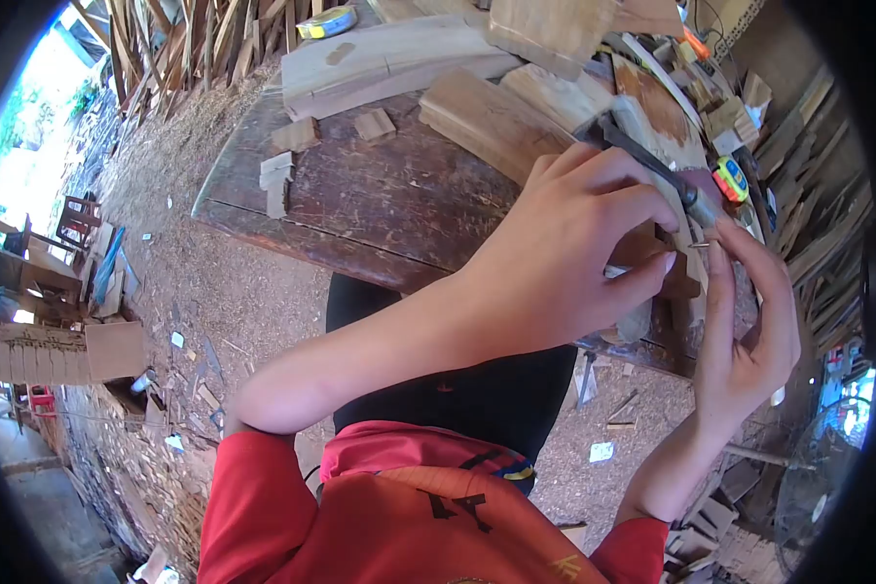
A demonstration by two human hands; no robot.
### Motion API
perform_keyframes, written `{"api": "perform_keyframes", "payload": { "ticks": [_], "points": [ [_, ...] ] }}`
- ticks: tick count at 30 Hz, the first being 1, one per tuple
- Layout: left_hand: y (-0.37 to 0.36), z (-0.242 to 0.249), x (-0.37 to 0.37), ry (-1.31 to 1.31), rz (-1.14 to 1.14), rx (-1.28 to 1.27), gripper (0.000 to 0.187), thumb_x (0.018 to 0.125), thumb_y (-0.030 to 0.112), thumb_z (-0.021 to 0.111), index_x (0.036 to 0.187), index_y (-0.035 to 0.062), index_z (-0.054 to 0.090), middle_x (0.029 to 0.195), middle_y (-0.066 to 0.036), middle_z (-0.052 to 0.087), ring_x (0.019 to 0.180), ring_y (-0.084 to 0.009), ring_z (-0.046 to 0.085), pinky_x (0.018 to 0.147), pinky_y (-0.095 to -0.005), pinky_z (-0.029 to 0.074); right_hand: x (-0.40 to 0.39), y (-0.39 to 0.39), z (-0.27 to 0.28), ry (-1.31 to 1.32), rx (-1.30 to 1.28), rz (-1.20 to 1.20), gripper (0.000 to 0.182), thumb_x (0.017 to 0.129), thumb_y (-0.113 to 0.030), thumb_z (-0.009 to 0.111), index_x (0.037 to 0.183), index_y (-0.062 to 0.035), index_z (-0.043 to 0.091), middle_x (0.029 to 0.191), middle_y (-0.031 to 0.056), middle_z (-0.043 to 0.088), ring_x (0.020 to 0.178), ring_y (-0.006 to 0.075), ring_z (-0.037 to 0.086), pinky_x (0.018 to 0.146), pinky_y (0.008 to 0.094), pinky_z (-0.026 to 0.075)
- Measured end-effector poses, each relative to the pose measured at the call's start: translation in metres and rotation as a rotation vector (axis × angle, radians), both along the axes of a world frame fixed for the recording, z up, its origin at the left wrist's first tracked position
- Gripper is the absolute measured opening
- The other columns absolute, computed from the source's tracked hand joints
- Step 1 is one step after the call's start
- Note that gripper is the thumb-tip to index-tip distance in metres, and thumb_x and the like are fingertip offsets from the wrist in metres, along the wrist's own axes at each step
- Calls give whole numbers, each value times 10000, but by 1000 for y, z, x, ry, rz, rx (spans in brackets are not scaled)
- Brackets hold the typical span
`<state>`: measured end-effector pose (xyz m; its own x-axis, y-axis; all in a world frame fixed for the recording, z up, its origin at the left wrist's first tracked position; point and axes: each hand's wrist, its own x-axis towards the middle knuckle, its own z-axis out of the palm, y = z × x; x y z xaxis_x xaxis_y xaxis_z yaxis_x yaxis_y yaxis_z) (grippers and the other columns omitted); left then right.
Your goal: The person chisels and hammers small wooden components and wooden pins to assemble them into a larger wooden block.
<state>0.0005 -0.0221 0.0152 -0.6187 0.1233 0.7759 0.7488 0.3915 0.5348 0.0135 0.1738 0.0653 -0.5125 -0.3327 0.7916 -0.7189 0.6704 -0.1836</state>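
Note:
My left hand (pixel 574 229) reaches across the bench with its fingers curled against a dark metal tool (pixel 647 159) that has a cylindrical grey end. The thumb stands apart from the fingertips, and the palm side is hidden. On the right, my right hand (pixel 754 331) pinches a thin metal nail (pixel 699 245) between thumb and forefinger, just below the tool's grey end. Beneath both hands are wooden pieces, among them a thick block (pixel 492 122) slanting out from behind my left hand.
The worn dark bench (pixel 360 214) bears small offcuts (pixel 295 134) and a long pale board (pixel 389 63). One tape measure (pixel 328 21) lies at the back left, another (pixel 730 179) at the right. Wood strips lean behind; a fan (pixel 818 487) stands lower right.

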Motion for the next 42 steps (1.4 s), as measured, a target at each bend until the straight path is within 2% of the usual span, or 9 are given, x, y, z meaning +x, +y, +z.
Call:
{"api": "perform_keyframes", "payload": {
  "ticks": [4,6,8,13,18,26,30,35,42],
  "points": [
    [-44,10,6,57,184,-60,193,811,169,767,965,72,701,947,-102,675,950,-330,644,851,-451,498,4,-30,7,2,16,53,200,871,33,745,1054,-43,775,1026,109,760,954,264,726,901,378,546],
    [-81,22,17,-142,548,-208,242,840,191,794,1042,67,745,923,-83,728,829,-236,706,789,-376,542,1,-44,8,17,104,163,210,881,15,744,1081,-46,757,1031,102,762,959,248,728,894,358,544],
    [-119,22,13,-212,698,-343,242,846,209,778,1020,43,751,929,-110,741,796,-264,712,766,-374,548,-1,-64,3,9,159,259,219,876,-2,747,1088,-58,749,1007,95,756,942,254,724,871,360,543],
    [-157,16,-9,-385,717,-466,234,842,218,766,972,23,769,917,-167,747,842,-316,725,802,-401,556,-10,-124,-20,-35,196,392,253,847,-43,747,1094,-97,732,899,93,722,880,318,697,805,416,535],
    [-163,9,-29,-395,728,-577,234,824,207,767,968,22,778,968,-195,748,918,-355,726,847,-440,558,-17,-145,-13,-50,237,312,305,858,-71,731,1160,-98,695,970,119,720,947,350,688,865,442,517],
    [-151,27,-41,-391,818,-865,217,798,217,768,914,34,776,1041,-202,747,968,-374,721,853,-471,564,3,-69,18,-190,450,48,367,867,-144,753,1220,-64,691,1122,157,717,1035,372,680,1001,427,482],
    [-142,53,-44,-630,729,-929,261,789,232,768,922,8,768,916,-210,749,890,-372,737,792,-450,575,7,-41,22,-466,365,49,367,854,-115,764,1206,-33,703,1167,153,716,1054,355,684,978,388,500],
    [-158,50,-25,-572,653,-777,210,810,196,766,881,-1,749,766,-169,714,723,-274,705,715,-395,542,-6,-15,13,-621,205,195,307,865,-76,757,1161,0,738,1157,144,735,1058,282,702,937,348,522],
    [-126,61,39,-539,564,-426,91,920,98,684,963,23,655,884,-12,684,795,-93,633,750,-249,494,-15,12,-8,-650,-46,248,315,839,-32,773,1149,20,756,1135,119,762,1044,196,710,942,311,528]
  ]
}}
